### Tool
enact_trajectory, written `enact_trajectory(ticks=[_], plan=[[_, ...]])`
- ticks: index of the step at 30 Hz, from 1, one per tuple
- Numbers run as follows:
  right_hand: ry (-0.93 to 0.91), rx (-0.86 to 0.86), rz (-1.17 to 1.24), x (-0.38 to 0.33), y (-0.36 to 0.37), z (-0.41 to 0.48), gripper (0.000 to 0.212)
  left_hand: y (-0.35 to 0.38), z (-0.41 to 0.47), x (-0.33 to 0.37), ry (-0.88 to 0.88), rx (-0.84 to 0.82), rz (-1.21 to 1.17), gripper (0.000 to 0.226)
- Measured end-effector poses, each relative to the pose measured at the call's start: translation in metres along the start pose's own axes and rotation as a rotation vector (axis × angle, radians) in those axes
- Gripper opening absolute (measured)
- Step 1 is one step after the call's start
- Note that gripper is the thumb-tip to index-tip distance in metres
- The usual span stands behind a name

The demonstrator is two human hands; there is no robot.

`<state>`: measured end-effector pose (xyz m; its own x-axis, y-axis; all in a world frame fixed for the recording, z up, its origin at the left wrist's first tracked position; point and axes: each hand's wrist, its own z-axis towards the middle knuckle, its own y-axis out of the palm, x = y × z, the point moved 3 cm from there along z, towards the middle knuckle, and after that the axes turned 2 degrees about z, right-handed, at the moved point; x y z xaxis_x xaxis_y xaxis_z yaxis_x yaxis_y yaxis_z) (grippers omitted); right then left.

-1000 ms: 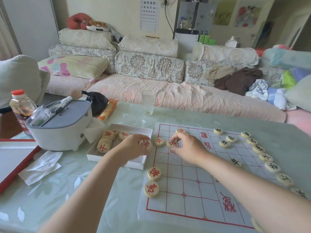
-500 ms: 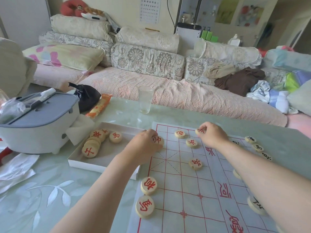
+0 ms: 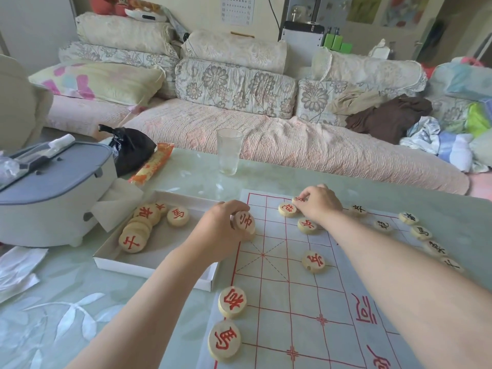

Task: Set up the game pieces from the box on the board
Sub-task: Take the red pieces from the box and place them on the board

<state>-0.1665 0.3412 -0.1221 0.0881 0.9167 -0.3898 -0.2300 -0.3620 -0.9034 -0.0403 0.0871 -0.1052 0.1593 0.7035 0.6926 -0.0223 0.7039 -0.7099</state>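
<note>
The green table (image 3: 66, 302) bears the paper board (image 3: 292, 296) just beside the white box (image 3: 159, 253). A glass (image 3: 229, 153) and a grey-lidded tub (image 3: 53, 198) stand nearby.

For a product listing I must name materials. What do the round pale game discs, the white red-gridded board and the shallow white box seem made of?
Round pale game discs: probably unvarnished light wood, matte, with red characters seemingly carved. White red-gridded board: a thin sheet lying flat, paper or plastic; I cannot tell. Shallow white box: likely matte cardboard, with thin folded walls.
</note>
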Motion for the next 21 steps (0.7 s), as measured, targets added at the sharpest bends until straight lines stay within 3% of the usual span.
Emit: enact_trajectory(ticks=[4,11,16,21], plan=[[-0.093,0.154,0.154,-0.031,-0.018,-0.018,0.012,-0.001,0.001,-0.002,-0.052,0.021,-0.072,0.053],[-0.264,-0.414,0.692,-0.096,-0.023,-0.102,0.012,-0.005,-0.007,0.009,-0.09,0.105,-0.165,0.048],[-0.284,-0.421,0.709,-0.098,-0.023,-0.129,0.016,-0.007,-0.023,0.014,-0.108,0.005,-0.314,0.037],[-0.357,-0.429,0.73,-0.097,-0.033,-0.151,0.029,-0.01,-0.032,0.008,-0.167,-0.001,-0.365,0.047]])
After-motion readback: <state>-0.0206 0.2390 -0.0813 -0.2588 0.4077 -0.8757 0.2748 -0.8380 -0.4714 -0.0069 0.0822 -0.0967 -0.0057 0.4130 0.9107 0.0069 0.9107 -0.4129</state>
